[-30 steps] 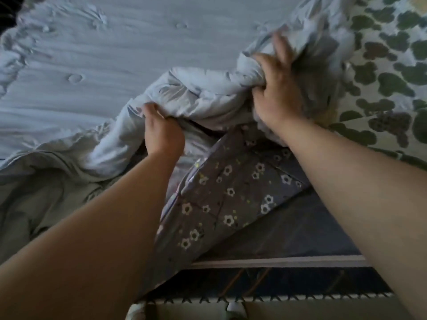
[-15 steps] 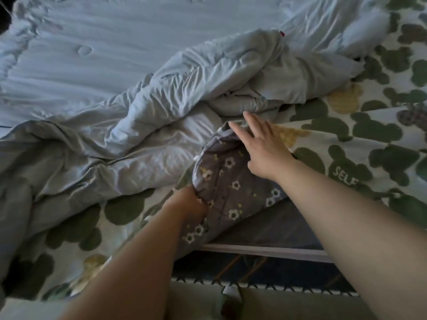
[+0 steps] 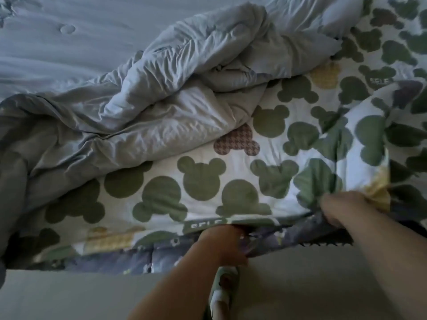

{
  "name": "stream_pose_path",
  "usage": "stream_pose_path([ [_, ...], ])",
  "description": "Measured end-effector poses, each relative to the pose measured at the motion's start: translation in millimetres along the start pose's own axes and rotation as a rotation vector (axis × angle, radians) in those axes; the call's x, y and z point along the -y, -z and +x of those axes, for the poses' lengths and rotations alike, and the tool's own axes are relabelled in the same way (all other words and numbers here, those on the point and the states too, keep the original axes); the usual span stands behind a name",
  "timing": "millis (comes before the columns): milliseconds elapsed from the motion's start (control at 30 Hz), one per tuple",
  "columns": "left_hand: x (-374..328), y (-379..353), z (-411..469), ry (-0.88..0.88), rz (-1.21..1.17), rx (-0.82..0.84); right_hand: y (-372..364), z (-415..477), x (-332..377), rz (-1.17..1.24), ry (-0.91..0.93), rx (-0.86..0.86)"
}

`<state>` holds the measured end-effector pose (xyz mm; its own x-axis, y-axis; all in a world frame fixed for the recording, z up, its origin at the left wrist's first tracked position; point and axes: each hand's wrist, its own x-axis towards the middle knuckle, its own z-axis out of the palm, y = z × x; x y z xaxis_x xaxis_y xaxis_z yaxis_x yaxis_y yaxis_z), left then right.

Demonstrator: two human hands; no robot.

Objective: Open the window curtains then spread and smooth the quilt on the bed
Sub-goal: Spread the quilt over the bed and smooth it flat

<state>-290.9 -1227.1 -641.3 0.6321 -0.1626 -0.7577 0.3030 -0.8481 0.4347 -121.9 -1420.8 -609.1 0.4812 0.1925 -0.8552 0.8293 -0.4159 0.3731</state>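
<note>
In the head view, the quilt, white with green mouse-head shapes, lies over the near part of the bed, and its near edge runs along the side of the bed just above both hands. The left hand is clenched at this edge, below a green label with white letters; its fingers are closed on a fold of grey-purple sheet with small white flowers, which hangs under the quilt edge, and I cannot tell if the quilt edge itself is also inside the grip. The right hand is blurred; it grasps the quilt at the edge further right, where the cloth rises from the hand in bunched folds with a yellow patch just beside the knuckles. So the quilt spreads up and away from both grips, towards the middle of the bed. Behind it a pale grey-blue blanket lies crumpled in thick rolls, and it covers the far left part of the quilt. Below the bed edge is the light floor, and a foot in a green and white slipper stands there between the two forearms.
</note>
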Motion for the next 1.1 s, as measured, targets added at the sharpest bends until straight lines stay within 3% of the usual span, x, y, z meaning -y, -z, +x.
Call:
stream_pose_path([
  [67, -6.6, 0.1, -9.8, -0.054, -0.136, -0.171, -34.5, -19.3, 16.7, -0.052, 0.027, 0.136],
  [133, -5.9, 0.1, -16.5, -0.051, -0.224, -0.412, -59.0, -22.3, 40.0, 0.074, -0.139, 0.127],
  [200, 3.7, -2.1, -17.8, -0.039, -0.121, -0.658, -64.0, -20.5, 52.1, 0.146, -0.230, 0.060],
  [233, 11.4, -6.6, -17.6, 0.008, -0.006, -0.677, -61.5, -22.5, 55.8, 0.193, -0.265, 0.052],
  [367, 42.6, -28.4, -13.7, 0.218, 0.306, -0.372, -74.2, -23.4, 53.3, 0.244, -0.284, -0.026],
  [500, 48.7, -59.3, -9.5, 0.214, 0.295, -0.290, -101.4, -34.2, 70.5, 0.287, -0.239, -0.102],
  [633, 34.8, -77.2, -1.0, 0.238, 0.239, -0.078, -112.5, -33.5, 68.5, 0.490, -0.151, -0.111],
  [767, -19.0, -67.9, 8.3, 0.285, 0.119, -0.259, -118.1, -34.5, 32.5, 0.897, -0.267, -0.481],
  [833, -65.4, -55.2, 17.9, 0.207, 0.037, -0.402, -129.7, -31.0, 2.4, 0.905, -0.414, -0.627],
  [1000, -198.1, -51.2, 71.7, -0.050, -0.090, -0.542, -183.5, -15.0, -88.6, 0.794, -0.549, -0.663],
  [1100, -260.9, -67.0, 109.5, -0.077, -0.034, -0.578, -216.9, 4.5, -127.9, 0.751, -0.469, -0.618],
])
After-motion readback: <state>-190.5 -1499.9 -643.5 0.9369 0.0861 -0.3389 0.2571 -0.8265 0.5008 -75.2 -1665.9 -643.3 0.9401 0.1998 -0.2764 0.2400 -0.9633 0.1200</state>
